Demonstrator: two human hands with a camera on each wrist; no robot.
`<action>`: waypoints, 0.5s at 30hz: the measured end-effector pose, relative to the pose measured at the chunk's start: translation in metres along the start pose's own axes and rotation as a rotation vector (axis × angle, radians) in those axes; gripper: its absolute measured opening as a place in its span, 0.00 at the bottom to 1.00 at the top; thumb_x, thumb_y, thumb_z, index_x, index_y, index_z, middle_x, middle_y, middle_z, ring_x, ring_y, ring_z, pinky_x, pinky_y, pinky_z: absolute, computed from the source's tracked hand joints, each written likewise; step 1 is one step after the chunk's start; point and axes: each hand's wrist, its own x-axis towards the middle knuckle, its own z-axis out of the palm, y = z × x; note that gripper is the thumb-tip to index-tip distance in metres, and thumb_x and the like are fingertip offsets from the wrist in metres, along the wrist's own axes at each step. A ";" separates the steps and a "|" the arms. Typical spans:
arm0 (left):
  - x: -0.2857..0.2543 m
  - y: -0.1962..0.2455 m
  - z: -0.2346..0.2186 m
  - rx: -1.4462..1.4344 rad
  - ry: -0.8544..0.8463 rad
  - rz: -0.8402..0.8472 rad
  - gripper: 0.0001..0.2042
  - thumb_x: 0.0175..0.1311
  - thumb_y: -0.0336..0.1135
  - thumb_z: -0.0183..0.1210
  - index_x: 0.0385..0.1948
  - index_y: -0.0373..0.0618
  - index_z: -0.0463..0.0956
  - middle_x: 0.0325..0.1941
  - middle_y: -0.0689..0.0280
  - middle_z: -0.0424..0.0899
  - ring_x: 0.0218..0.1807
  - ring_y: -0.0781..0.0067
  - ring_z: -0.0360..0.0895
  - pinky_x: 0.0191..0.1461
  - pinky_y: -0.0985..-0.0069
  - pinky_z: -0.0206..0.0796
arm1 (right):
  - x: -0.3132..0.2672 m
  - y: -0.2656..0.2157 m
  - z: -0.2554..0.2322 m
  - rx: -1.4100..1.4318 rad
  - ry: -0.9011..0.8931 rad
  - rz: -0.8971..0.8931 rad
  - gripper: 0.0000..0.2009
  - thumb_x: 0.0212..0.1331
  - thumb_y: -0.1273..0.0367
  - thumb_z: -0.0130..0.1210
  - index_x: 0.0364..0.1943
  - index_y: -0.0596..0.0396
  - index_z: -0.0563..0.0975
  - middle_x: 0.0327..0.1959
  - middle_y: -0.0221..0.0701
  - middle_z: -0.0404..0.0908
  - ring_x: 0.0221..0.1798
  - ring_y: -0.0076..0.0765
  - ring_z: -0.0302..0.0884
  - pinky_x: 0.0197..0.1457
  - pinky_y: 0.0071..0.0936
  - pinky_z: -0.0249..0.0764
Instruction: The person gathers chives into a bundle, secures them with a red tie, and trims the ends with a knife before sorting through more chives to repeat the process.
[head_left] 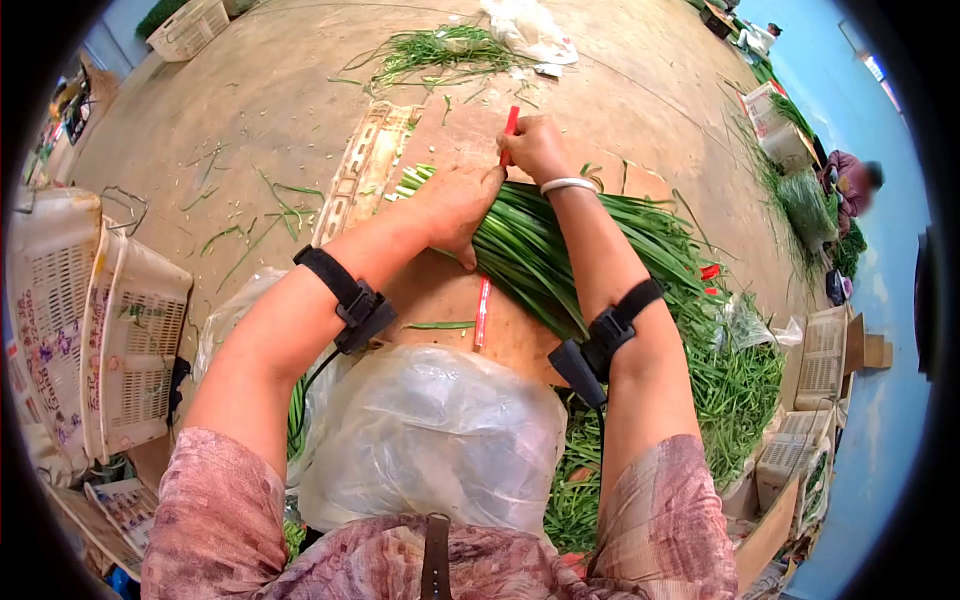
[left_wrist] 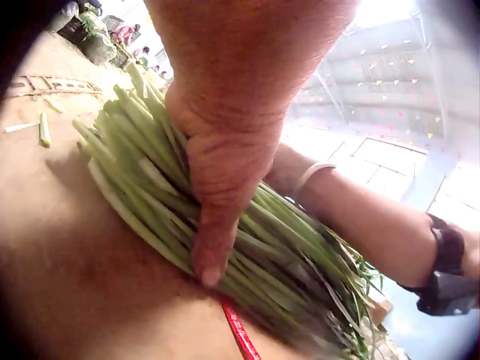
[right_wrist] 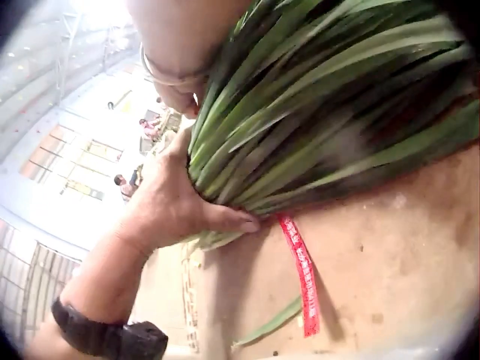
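A bundle of long green stalks (head_left: pixel 530 240) lies across a brown board (head_left: pixel 440 310), pale cut ends toward the left. The left hand (head_left: pixel 462 208) grips the bundle near those ends, its thumb (left_wrist: pixel 214 255) pressed over the near side. Beyond the bundle, the right hand (head_left: pixel 535 150) pinches one end of a red tape strip (head_left: pixel 511 122), which stands upright beside the left fingers. The strip's other end (right_wrist: pixel 302 281), with white print, comes out from under the bundle on the near side. In the right wrist view the right fingers are mostly hidden behind the leaves.
Clear plastic (head_left: pixel 430 440) covers the area at the person's front. Loose greens (head_left: pixel 735 400) pile up at the right. White crates (head_left: pixel 140 340) stand at the left, and more crates (head_left: pixel 820 360) line the right wall. Another person (head_left: pixel 850 190) sits at the far right.
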 end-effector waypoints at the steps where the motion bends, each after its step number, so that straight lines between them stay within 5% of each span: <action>1: 0.000 -0.001 0.000 -0.006 -0.001 -0.001 0.55 0.16 0.44 0.76 0.56 0.29 0.54 0.49 0.47 0.71 0.53 0.50 0.68 0.56 0.64 0.60 | 0.000 0.007 -0.001 0.082 0.025 -0.003 0.12 0.42 0.65 0.61 0.22 0.62 0.79 0.20 0.46 0.78 0.26 0.44 0.79 0.34 0.36 0.73; 5: -0.005 -0.006 0.014 -0.072 0.111 -0.028 0.52 0.14 0.42 0.77 0.51 0.29 0.58 0.45 0.48 0.74 0.51 0.50 0.70 0.55 0.68 0.63 | -0.049 -0.013 -0.032 -0.050 0.035 -0.106 0.08 0.46 0.65 0.59 0.22 0.56 0.80 0.23 0.41 0.79 0.26 0.45 0.77 0.31 0.34 0.73; 7: -0.004 -0.015 0.026 -0.018 0.390 0.116 0.53 0.14 0.42 0.77 0.52 0.29 0.57 0.46 0.48 0.73 0.52 0.52 0.69 0.55 0.68 0.63 | -0.068 -0.021 -0.022 -0.310 0.213 -0.479 0.07 0.47 0.66 0.56 0.23 0.55 0.79 0.27 0.38 0.78 0.30 0.44 0.77 0.35 0.37 0.73; 11: -0.002 -0.015 0.017 -0.133 0.121 0.067 0.54 0.14 0.44 0.76 0.56 0.42 0.57 0.51 0.56 0.71 0.55 0.52 0.66 0.58 0.67 0.60 | -0.093 -0.033 -0.011 -0.446 0.243 -0.585 0.05 0.47 0.70 0.50 0.25 0.53 0.77 0.33 0.39 0.75 0.36 0.47 0.74 0.37 0.39 0.73; 15: -0.004 -0.010 0.011 -0.087 0.126 0.067 0.51 0.15 0.44 0.75 0.56 0.47 0.59 0.50 0.58 0.72 0.53 0.54 0.68 0.56 0.65 0.61 | -0.166 -0.061 -0.032 -0.312 0.243 -0.480 0.06 0.47 0.72 0.52 0.31 0.50 0.76 0.28 0.35 0.73 0.31 0.44 0.75 0.32 0.37 0.73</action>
